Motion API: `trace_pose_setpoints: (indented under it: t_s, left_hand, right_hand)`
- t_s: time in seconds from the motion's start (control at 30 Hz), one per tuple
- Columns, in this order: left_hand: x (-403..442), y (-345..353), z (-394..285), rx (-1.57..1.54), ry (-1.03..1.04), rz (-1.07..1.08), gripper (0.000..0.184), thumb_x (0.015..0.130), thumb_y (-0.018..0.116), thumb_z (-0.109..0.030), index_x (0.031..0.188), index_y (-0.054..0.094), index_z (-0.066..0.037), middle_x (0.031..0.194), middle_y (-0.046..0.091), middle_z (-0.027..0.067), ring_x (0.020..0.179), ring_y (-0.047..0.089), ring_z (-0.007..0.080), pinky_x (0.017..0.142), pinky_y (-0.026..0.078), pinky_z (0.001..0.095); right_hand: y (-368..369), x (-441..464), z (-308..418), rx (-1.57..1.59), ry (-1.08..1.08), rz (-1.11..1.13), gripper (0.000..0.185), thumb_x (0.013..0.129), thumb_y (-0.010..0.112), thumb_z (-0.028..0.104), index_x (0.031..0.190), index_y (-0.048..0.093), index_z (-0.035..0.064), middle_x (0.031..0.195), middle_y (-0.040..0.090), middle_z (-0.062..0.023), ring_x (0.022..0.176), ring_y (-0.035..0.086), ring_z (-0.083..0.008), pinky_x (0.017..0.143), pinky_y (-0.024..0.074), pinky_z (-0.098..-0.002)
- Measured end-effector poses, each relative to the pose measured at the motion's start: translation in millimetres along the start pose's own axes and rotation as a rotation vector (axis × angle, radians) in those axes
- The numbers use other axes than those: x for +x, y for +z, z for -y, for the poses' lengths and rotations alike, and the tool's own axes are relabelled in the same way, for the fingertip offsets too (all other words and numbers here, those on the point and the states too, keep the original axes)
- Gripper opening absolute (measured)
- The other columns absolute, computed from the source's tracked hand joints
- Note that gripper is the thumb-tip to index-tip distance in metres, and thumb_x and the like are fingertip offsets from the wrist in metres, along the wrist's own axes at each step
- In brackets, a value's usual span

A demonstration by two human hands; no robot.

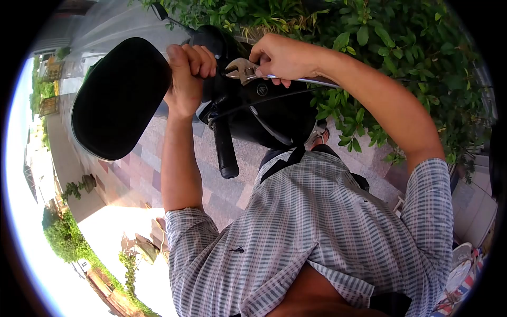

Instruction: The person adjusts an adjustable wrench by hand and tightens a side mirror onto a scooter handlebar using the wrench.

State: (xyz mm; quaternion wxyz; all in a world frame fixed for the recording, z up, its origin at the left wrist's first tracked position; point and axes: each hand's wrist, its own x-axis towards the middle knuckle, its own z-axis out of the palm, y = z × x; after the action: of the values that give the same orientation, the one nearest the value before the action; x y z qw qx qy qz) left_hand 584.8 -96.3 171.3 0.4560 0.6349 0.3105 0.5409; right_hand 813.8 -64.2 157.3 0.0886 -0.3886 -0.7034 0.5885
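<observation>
My left hand (186, 79) is closed beside the inner edge of a large black rear-view mirror (121, 98), its fingers curled round the mirror's stem side. What exactly lies inside those fingers is hidden. In my right hand (282, 57) is an adjustable wrench (243, 71), gripped just behind its head. Its jaws point left, near my left fingertips, and the shiny handle runs back under my right wrist. Both hands are above the black front of a scooter (280, 113). Whether the jaws touch a nut cannot be made out.
A black handlebar grip (226, 153) sticks out below my left hand, with a dark cable close by. The scooter's other mirror (158, 10) is at the top. Leafy bushes (380, 58) crowd the right side. Paving tiles (206, 179) lie underneath.
</observation>
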Motion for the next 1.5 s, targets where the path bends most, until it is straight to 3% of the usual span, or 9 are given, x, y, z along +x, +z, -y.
trace_pose_setpoints:
  t_s: [0.43,0.53,0.63,0.83,1.23,1.33,1.5]
  left_hand:
    - [-0.9,-0.1,1.7,0.04,0.038,0.005,0.057,0.112,0.028,-0.044,0.067,0.033,-0.009,0.059,0.039,0.0053,0.058,0.041,0.0191,0.065,0.039,0.0355]
    - [-0.3,-0.5,1.8,0.052,0.093,0.028,0.054,0.113,0.028,-0.039,0.069,0.034,-0.009,0.06,0.041,0.0047,0.057,0.041,0.0147,0.059,0.04,0.0294]
    - [0.5,-1.6,2.0,0.045,0.1,0.034,0.054,0.113,0.028,-0.04,0.069,0.034,-0.009,0.06,0.041,0.0045,0.057,0.041,0.0143,0.059,0.039,0.0295]
    - [1.4,-2.3,4.8,0.063,0.111,0.022,0.056,0.113,0.028,-0.042,0.069,0.034,-0.009,0.06,0.04,0.0032,0.057,0.042,0.0143,0.057,0.039,0.0286]
    - [1.9,2.7,0.2,0.111,0.108,0.002,0.058,0.113,0.027,-0.042,0.066,0.034,-0.009,0.059,0.039,0.0022,0.057,0.043,0.013,0.055,0.037,0.028]
    - [0.9,5.3,-2.9,0.237,0.08,0.008,0.06,0.113,0.026,-0.044,0.065,0.034,-0.008,0.058,0.04,0.0024,0.057,0.043,0.0128,0.055,0.036,0.0277]
    - [3.3,0.0,-0.5,0.153,0.073,0.008,0.062,0.112,0.027,-0.046,0.065,0.035,-0.008,0.058,0.041,0.0026,0.057,0.043,0.0129,0.056,0.036,0.0277]
  right_hand:
    - [13.5,-7.3,18.1,0.086,0.11,0.0,0.03,0.096,0.062,0.006,0.118,0.061,-0.0143,0.074,0.064,-0.011,0.059,0.062,-0.0141,0.046,0.0504,-0.029]
    - [7.7,-1.5,6.7,0.128,0.082,0.027,0.029,0.096,0.063,0.006,0.117,0.061,-0.0142,0.076,0.064,-0.0097,0.059,0.061,-0.0139,0.045,0.0508,-0.0288]
    - [10.5,-1.2,3.6,0.196,0.082,0.019,0.029,0.095,0.063,0.006,0.116,0.061,-0.0144,0.077,0.064,-0.0102,0.059,0.062,-0.0145,0.046,0.053,-0.0289]
    - [20.5,-4.8,24.2,0.08,0.134,-0.049,0.028,0.096,0.063,0.006,0.113,0.061,-0.0168,0.077,0.065,-0.0135,0.062,0.066,-0.0164,0.046,0.0548,-0.0297]
    - [49.3,-15.2,60.8,0.123,0.25,-0.187,0.022,0.096,0.062,0.005,0.088,0.059,-0.0153,0.067,0.061,-0.0145,0.049,0.063,-0.0199,0.042,0.0519,-0.0323]
    - [62.1,-15.0,59.8,0.261,0.255,-0.195,0.021,0.095,0.062,0.004,0.089,0.059,-0.0155,0.067,0.061,-0.0147,0.049,0.062,-0.0203,0.041,0.0519,-0.0326]
    - [66.9,-24.5,57.6,0.371,0.259,-0.257,0.022,0.095,0.062,0.003,0.1,0.058,-0.018,0.07,0.062,-0.0147,0.05,0.063,-0.0195,0.041,0.0524,-0.0324]
